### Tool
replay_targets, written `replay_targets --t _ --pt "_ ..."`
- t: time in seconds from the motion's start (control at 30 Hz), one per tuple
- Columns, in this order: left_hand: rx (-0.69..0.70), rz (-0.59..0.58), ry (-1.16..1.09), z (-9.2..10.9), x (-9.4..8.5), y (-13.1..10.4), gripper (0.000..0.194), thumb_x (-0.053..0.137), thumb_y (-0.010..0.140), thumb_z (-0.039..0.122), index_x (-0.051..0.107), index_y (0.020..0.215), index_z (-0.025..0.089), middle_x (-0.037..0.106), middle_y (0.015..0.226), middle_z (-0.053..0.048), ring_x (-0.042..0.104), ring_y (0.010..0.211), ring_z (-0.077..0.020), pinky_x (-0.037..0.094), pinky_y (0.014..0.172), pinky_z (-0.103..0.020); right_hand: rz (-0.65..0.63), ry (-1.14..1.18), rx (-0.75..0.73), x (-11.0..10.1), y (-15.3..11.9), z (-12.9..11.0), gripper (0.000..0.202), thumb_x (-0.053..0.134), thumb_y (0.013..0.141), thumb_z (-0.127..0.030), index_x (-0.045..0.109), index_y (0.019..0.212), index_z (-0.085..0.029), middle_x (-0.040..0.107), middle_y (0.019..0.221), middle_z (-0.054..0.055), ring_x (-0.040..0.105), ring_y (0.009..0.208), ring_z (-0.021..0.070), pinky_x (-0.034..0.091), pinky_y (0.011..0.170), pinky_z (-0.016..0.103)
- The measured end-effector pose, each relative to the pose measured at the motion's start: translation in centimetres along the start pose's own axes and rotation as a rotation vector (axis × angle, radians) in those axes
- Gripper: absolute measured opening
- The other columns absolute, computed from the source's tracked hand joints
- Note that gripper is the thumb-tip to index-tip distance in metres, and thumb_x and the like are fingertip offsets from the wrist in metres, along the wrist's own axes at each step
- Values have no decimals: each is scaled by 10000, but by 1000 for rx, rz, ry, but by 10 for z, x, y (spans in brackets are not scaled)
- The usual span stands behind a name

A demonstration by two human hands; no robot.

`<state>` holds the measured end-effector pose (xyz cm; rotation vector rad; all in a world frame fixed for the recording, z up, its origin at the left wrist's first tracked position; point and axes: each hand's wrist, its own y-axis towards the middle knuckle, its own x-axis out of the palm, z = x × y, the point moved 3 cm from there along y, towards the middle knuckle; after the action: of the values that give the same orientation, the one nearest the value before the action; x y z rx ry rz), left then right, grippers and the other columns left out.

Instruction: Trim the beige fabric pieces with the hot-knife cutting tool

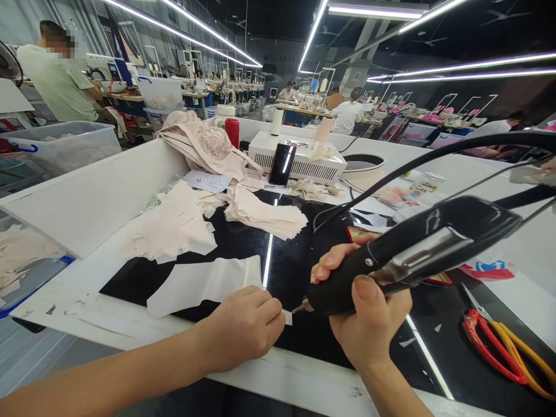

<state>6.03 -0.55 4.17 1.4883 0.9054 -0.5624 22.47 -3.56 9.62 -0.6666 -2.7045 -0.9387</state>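
Note:
My left hand (249,324) is closed, its fingers pinching a small white strip (287,317) whose end pokes out to the right. Beside and partly behind this hand, a pale fabric panel (204,281) lies on the black glossy plate (313,341); whether it joins the strip is hidden. My right hand (369,324) is wrapped round a black corded handheld tool (412,255) with a metal lever along its side. The tool's thin pointed tip is at the strip's end; I cannot tell if they touch.
Loose pale fabric pieces (169,226) and a fabric stack (264,211) lie behind. Beyond them are beige bras (204,142), a phone (283,164) and a vented white box (299,155). Red-and-yellow-handled scissors (495,347) lie right. A cable (417,165) arches overhead. People work farther back.

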Motion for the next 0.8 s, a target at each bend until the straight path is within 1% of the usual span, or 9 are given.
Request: replay_targets --t 0.27,0.4,0.5,0.67,0.8 --pt "-4 25 33 4 2 2 194 555 951 -20 675 884 117 602 740 -27 547 656 -175 510 618 -313 -42 21 -13 -1 -4 4 353 799 903 -396 617 1173 -259 659 847 -18 621 661 151 554 595 306" --pt "3 41 17 5 4 1 187 562 944 -33 680 902 106 604 741 -29 548 661 -174 518 633 -315 -49 -20 -17 -2 -5 4 310 763 930 -371 605 1176 -265 658 840 -19 625 658 155 558 607 322" --pt "-6 30 -2 5 4 0 171 567 948 -23 679 916 101 600 748 -30 546 661 -179 515 622 -321 -48 -44 -10 -2 -6 4 282 741 938 -343 592 1165 -269 662 844 -16 638 647 160 563 593 327" --pt "-3 13 3 6 3 0 195 536 967 -26 658 902 112 588 745 -26 568 688 -180 521 633 -311 -12 -5 2 -4 -5 -2 329 781 900 -408 612 1143 -264 639 827 -22 628 639 156 566 584 318" --pt "-2 -2 28 6 3 0 211 508 998 -8 642 905 126 583 743 -20 579 699 -177 534 659 -310 -14 12 4 -5 -8 -5 348 798 885 -424 627 1145 -268 634 825 -19 621 644 158 564 587 320"
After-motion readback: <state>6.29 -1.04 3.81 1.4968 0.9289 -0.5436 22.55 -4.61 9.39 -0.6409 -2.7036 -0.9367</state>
